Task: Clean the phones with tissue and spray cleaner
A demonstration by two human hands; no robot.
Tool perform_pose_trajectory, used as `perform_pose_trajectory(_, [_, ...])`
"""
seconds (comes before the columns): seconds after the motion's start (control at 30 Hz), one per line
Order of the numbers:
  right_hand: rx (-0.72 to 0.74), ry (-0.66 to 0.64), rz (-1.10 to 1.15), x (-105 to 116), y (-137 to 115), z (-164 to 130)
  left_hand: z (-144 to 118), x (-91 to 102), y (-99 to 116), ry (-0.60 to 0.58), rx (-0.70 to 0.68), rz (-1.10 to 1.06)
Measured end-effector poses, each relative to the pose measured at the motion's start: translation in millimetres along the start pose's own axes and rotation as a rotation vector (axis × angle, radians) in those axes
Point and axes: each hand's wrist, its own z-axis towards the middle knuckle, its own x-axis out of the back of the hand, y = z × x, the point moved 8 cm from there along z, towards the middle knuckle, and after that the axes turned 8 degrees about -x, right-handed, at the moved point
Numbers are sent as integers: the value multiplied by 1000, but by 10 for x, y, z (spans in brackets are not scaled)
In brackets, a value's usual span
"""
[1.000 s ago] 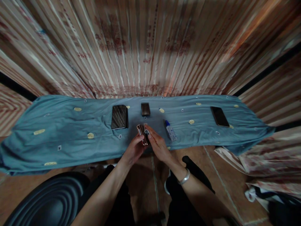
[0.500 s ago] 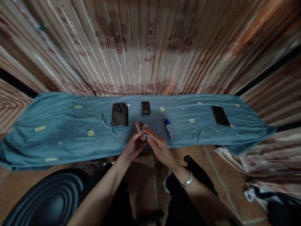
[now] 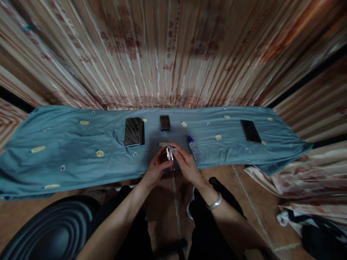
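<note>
Here, both hands meet at frame centre: the left hand (image 3: pixel 155 171) cradles a small phone (image 3: pixel 169 156) while the right hand (image 3: pixel 185 164) pinches its top edge, likely to steady it. Both sets of fingers are closed on it, just above the blue-clothed worktop (image 3: pixel 67 151).

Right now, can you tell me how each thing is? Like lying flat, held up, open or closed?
Small phone: held between both hands, raised on edge over the table's near edge.
Left hand: gripping the small phone from the left.
Right hand: fingers on its right side.
Large dark phone: lying flat, screen dark.
Little dark device: lying flat.
Blue-capped bottle: lying on its side, cap on.
Black phone: lying flat, screen dark.
Blue cloth: spread out, wrinkled.
</note>
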Motion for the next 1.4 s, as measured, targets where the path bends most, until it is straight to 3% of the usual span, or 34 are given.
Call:
perform_pose_trajectory(0.3, [-64,14,71,73,114,80,-3,13,43,-38,-9,123])
perform_pose_trajectory(0.63, [-26,-58,194,97,-55,-25,66,50,62,-28,-31,155])
perform_pose_trajectory(0.87, [-14,-97,141,151,-68,-41,60,-2,53,-59,5,212])
perform_pose_trajectory(1.1, [-58,-36,110,188,103,17,36,-72,52,-131,5,299])
perform_pose_trajectory(1.4, [-129,89,151,187,308,92,36,-69,-29,-44,80,135])
